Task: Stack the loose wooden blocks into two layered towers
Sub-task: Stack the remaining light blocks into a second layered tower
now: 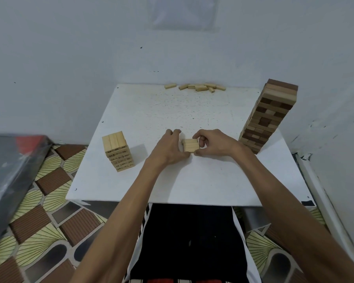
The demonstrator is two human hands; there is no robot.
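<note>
A small bundle of pale wooden blocks (190, 145) rests on the white table (192, 180) near its middle. My left hand (170, 146) presses against the bundle's left side and my right hand (213, 142) grips its right side. A short tower of pale numbered blocks (118, 151) stands at the table's left. Several loose pale blocks (198, 87) lie in a heap at the far edge.
A tall tower of mixed light and dark blocks (269, 117) stands at the table's right edge, close to my right forearm. White walls close the back and right. A patterned floor (49, 211) and a dark plastic-wrapped object (8, 170) lie to the left.
</note>
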